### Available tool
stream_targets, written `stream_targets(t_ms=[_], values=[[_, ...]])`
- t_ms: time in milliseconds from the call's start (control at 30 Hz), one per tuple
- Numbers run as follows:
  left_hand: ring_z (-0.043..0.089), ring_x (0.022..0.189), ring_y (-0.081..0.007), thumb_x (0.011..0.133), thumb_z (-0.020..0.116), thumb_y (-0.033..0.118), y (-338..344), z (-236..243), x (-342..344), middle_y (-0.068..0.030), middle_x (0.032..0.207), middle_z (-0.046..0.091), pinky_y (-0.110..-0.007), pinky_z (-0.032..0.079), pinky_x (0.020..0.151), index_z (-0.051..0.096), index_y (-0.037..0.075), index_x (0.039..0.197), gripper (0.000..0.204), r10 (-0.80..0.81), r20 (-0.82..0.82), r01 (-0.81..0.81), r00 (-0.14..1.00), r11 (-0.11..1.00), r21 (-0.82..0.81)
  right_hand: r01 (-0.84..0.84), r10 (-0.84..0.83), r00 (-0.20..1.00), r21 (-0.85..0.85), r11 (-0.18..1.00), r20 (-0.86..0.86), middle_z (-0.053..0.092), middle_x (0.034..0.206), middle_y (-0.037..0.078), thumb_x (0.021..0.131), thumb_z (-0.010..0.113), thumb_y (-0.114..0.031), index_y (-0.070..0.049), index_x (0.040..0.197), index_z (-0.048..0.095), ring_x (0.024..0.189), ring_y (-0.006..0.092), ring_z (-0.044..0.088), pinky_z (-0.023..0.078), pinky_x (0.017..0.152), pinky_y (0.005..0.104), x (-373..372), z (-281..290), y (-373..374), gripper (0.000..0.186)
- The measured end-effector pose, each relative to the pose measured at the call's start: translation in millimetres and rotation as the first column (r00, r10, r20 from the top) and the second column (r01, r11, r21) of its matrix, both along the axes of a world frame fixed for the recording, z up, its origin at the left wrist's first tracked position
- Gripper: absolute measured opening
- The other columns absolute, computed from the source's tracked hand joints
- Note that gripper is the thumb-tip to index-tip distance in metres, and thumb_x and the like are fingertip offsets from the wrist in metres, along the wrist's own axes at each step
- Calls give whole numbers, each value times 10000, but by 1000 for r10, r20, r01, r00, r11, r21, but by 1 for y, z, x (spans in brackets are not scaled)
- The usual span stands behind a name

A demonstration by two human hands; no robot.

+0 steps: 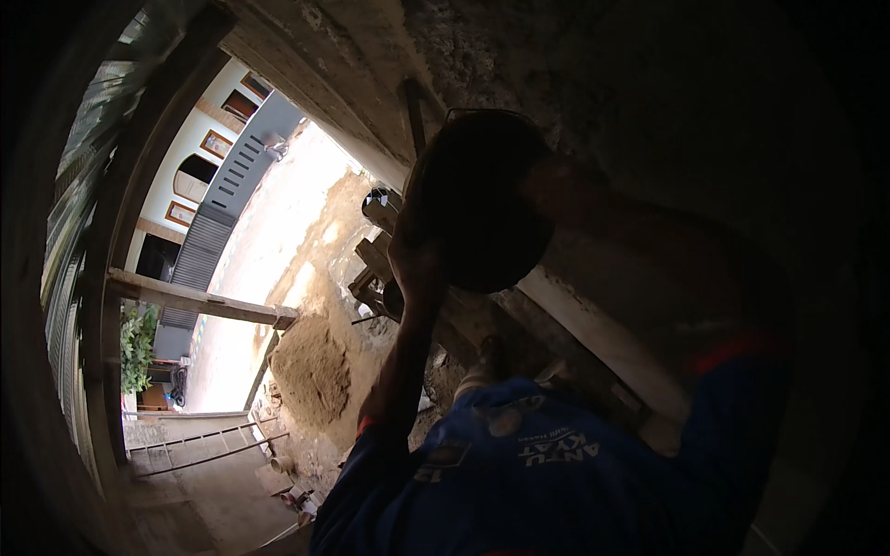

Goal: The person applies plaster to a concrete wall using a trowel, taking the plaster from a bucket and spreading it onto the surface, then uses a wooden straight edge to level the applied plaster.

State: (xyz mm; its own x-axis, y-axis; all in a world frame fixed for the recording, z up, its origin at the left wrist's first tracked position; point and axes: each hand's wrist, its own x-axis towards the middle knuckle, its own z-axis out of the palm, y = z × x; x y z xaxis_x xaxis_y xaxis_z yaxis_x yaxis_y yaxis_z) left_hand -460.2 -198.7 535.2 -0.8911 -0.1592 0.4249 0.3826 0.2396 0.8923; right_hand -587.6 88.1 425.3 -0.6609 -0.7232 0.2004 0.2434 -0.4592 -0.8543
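A round black bucket (477, 204) is held up in front of me, its thin wire handle showing at the far rim. Its inside is too dark to make out any contents. My left hand (417, 269) grips the bucket's near left side, with the forearm coming up from below. On the other side, my right hand (561, 190) reaches to the bucket's right edge, partly over its mouth. Shadow and blur hide the right fingers, so what they hold does not show.
A rough, dark wall (630, 83) rises at the right. Low to the left lies a sand heap (312, 369), beside a wooden post and beam (199, 301). Pieces of timber (375, 259) stand left of the bucket. A ladder (209, 448) lies lower left; a gate (246, 157) stands across the bright street.
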Motion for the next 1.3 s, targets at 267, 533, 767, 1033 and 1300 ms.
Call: stream_targets(t_ms=[267,533,767,1033,1300], values=[[609,1097,-186,795,541,-13,-9,14,13,-146,1168,662,-318,452,972,548,-30,1271,476,31,83,-20,996,991,-135,609,55,710,650,454,-703,647,1028,108,903,522,-126,-21,1089,609,957,249,637,534,835,385,58,15,-24,230],[622,1023,-181,777,570,18,-18,-6,2,-129,1101,672,-317,484,899,554,-27,1249,474,46,62,-42,997,996,-74,651,27,638,558,515,-770,661,994,153,868,552,-112,-19,1065,630,913,312,657,547,824,402,88,44,-65,232],[607,895,-142,798,595,-23,-71,-2,25,-72,1048,624,-263,516,744,529,10,1221,429,131,233,-189,964,951,247,725,51,531,485,490,-846,663,1041,183,816,648,-177,-46,1168,590,978,330,660,533,871,405,108,182,-71,380],[622,851,-148,816,559,8,-82,-27,25,-93,1067,633,-269,528,707,499,-24,1265,454,97,229,-176,969,918,356,588,272,648,695,414,-711,642,1054,169,828,695,-193,-62,1298,504,986,282,650,534,835,394,133,319,-37,524],[623,897,-140,758,550,-22,-74,-61,37,-76,1091,637,-257,517,745,504,0,1311,555,124,370,-248,921,918,309,688,43,699,687,232,-714,542,1273,191,861,666,-327,-63,1374,450,1157,272,561,447,980,396,99,366,9,616]])
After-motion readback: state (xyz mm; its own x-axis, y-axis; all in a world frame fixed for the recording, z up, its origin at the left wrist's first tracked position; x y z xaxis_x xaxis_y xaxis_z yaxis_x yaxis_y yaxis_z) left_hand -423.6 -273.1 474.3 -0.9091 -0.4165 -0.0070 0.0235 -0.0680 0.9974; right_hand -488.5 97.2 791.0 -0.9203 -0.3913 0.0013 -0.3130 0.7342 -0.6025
